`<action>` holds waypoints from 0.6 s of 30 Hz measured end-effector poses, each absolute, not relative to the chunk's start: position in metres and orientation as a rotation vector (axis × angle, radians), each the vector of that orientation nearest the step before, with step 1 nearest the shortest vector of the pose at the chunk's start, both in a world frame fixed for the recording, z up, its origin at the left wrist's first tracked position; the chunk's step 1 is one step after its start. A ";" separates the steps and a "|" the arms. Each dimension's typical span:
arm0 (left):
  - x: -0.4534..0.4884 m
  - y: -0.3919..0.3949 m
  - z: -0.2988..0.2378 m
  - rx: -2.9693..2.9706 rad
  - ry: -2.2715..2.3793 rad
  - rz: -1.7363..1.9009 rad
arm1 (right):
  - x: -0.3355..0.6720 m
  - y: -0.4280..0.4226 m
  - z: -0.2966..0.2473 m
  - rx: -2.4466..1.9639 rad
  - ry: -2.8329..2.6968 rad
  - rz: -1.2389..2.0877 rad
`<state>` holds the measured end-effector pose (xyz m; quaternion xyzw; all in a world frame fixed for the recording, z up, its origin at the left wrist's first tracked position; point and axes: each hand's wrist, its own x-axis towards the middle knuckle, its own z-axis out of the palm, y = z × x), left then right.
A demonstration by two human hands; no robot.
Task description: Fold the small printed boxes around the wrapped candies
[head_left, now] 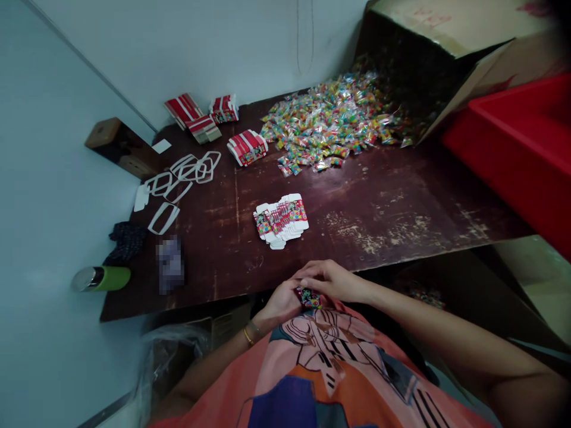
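Note:
Both my hands meet at the table's near edge, closed round a small printed carton [309, 297] with red and multicoloured print. My left hand [281, 302] grips it from the left, a gold bangle on that wrist. My right hand [332, 279] covers it from above and the right. Just beyond them, a stack of flat unfolded cartons [281, 221] lies on the dark wooden table [379, 208]. A heap of small colourful wrapped candies [330, 122] spreads across the far side.
Folded red-and-white boxes [247, 147] and further red-and-white boxes [200, 116] sit at the far left, with white card cut-outs [182, 178] beside them. A green bottle [102, 278] and dark cloth [127, 241] lie at the left edge. A cardboard box [446, 35] and red bin [521, 137] stand right.

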<state>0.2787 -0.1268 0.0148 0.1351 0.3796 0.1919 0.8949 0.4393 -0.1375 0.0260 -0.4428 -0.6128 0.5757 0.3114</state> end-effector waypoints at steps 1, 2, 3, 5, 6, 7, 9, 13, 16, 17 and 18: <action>0.278 -0.127 0.014 0.283 0.786 0.405 | 0.439 -0.138 0.026 -1.186 -1.605 1.522; 0.278 -0.128 0.013 0.284 0.785 0.402 | 0.438 -0.138 0.024 -1.214 -1.561 1.549; 0.277 -0.129 0.012 0.280 0.786 0.393 | 0.438 -0.138 0.022 -1.243 -1.497 1.591; 0.276 -0.130 0.009 0.250 0.777 0.394 | 0.438 -0.137 0.015 -1.286 -1.363 1.718; 0.274 -0.131 0.007 0.226 0.760 0.403 | 0.439 -0.136 0.011 -1.303 -1.300 1.787; 0.273 -0.131 0.006 0.204 0.735 0.414 | 0.439 -0.135 0.007 -1.318 -1.245 1.846; 0.269 -0.132 0.005 0.183 0.677 0.444 | 0.442 -0.134 0.000 -1.327 -1.177 1.924; 0.263 -0.134 0.004 0.276 0.664 0.459 | 0.449 -0.134 0.000 -1.279 -1.255 1.826; 0.261 -0.136 0.002 0.394 0.741 0.413 | 0.454 -0.137 0.014 -1.272 -1.543 1.526; 0.260 -0.137 0.000 0.440 0.758 0.403 | 0.456 -0.138 0.020 -1.249 -1.654 1.433; 0.260 -0.137 -0.002 0.494 0.767 0.398 | 0.457 -0.138 0.025 -1.221 -1.753 1.364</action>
